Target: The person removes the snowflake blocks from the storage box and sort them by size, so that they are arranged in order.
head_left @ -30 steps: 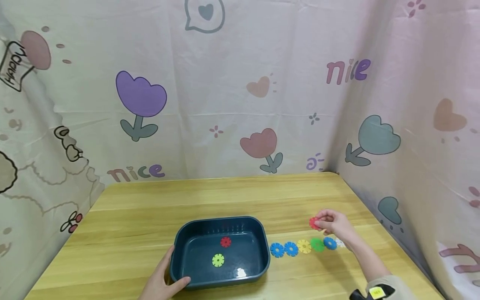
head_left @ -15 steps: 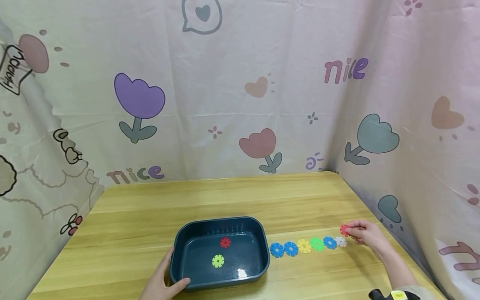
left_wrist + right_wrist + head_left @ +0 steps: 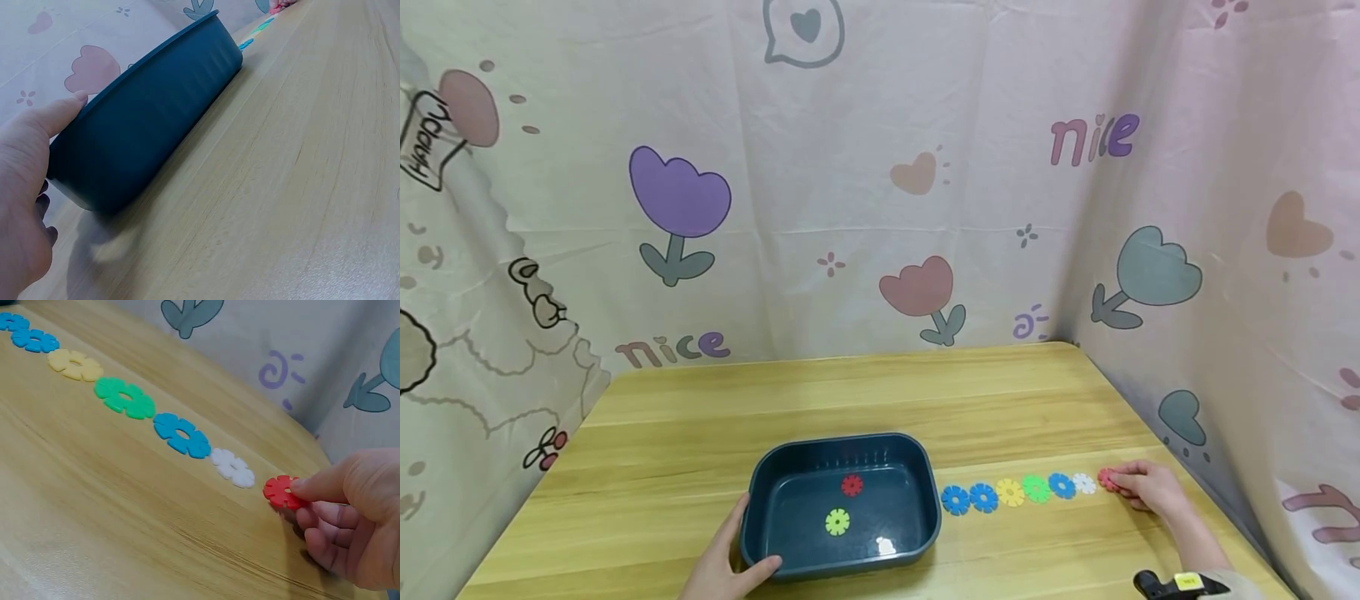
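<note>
Between thumb and fingers my right hand (image 3: 1153, 487) pinches a red interlocking snowflake disc (image 3: 284, 491), close over the table at the right end of a row. Just left of it lies a white disc (image 3: 232, 467), followed by a blue disc (image 3: 167, 428), a green disc (image 3: 115, 397), a yellow disc (image 3: 62, 362) and two more blue discs (image 3: 983, 497). My left hand (image 3: 721, 560) grips the near left corner of a dark blue plastic basin (image 3: 842, 568), thumb on its rim. Inside the basin are another red disc (image 3: 852, 484) and a yellow-green disc (image 3: 842, 529).
The wood-grain table (image 3: 700, 417) carries the basin and the row, which starts beside the basin's right wall. A printed fabric curtain (image 3: 820, 167) stands behind the table and along both sides. The table's right edge runs close to my right forearm.
My right hand has carried the red disc rightward past the white disc and lowered it near the tabletop. My left hand and the basin have stayed in place.
</note>
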Demonstrator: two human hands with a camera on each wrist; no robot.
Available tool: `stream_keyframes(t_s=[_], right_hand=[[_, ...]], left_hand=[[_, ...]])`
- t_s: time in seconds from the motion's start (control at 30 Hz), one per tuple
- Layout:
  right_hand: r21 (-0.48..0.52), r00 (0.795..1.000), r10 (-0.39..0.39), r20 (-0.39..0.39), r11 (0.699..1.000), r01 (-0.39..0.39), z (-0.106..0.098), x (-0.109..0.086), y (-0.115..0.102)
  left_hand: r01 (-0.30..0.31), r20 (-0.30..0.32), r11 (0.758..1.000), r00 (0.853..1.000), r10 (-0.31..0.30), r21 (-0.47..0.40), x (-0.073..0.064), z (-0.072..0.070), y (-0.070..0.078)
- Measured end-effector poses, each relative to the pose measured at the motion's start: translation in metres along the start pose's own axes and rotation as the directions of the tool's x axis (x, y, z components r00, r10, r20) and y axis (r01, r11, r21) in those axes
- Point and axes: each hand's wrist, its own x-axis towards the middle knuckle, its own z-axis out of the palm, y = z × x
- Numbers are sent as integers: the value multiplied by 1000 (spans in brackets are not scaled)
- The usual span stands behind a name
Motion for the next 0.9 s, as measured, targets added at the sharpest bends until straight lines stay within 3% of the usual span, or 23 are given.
stream_keyframes(t_s=[0.37, 0.6, 0.9], right_hand=[[-114, 998, -42, -46, 993, 36, 6, -1, -1], [-123, 998, -39, -55, 992, 32, 7, 0, -3], [-65, 998, -32, -50, 997, 29, 5, -1, -5]], left_hand=[[3, -3, 1000, 1000, -3, -18, 1, 1, -1], [-15, -6, 1000, 1000, 14, -17, 0, 0, 0], [-10, -1, 1000, 1000, 10, -3, 1, 1, -2]])
